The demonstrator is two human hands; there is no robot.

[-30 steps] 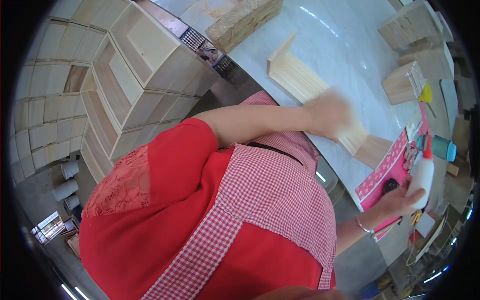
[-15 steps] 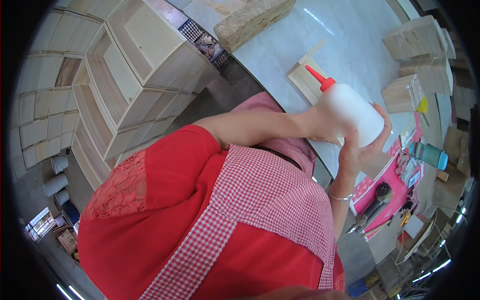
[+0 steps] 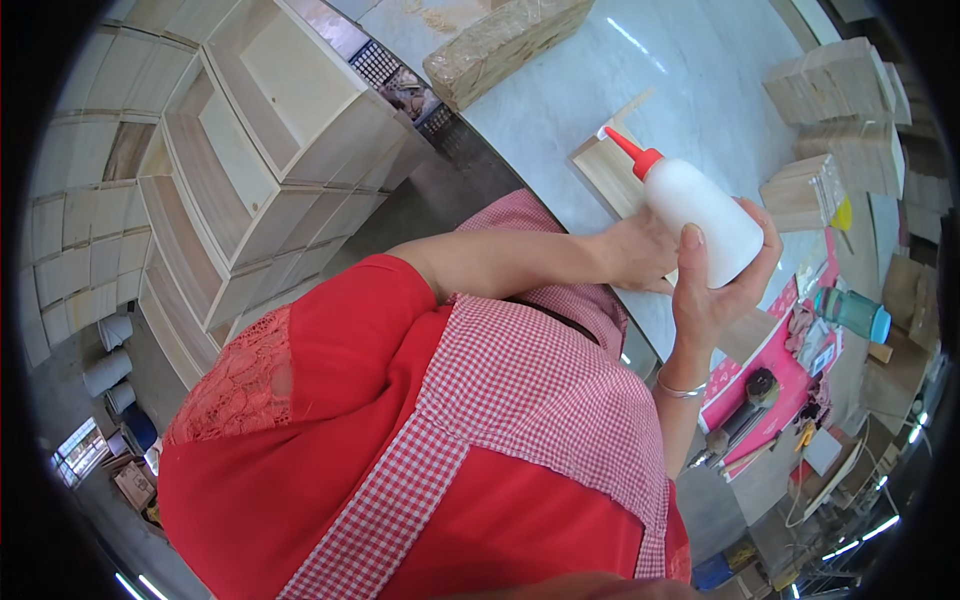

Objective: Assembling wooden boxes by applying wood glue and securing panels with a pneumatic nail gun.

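My right hand (image 3: 722,275), with a silver bangle at its wrist, is wrapped round a white squeeze bottle (image 3: 703,215) with a red pointed nozzle. The bottle is tilted, its nozzle up and to the left, over a pale wooden piece (image 3: 603,172) on the table. My left hand (image 3: 638,250) is close beside the bottle, at the near end of the wooden piece. Its fingers are mostly hidden behind the bottle and the right thumb, so I cannot tell whether they grip the wood.
Open wooden boxes (image 3: 232,160) are stacked high at the left. A wrapped wooden bundle (image 3: 510,48) lies at the table's far left edge. Stacks of wooden boards (image 3: 835,85) stand at the right, near a teal bottle (image 3: 850,313) and a brush (image 3: 750,408) on pink material (image 3: 765,432).
The squeeze bottle has shifted slightly left, its nozzle tip now further over the wooden piece. My right hand stays round it, and my left hand has hardly moved.
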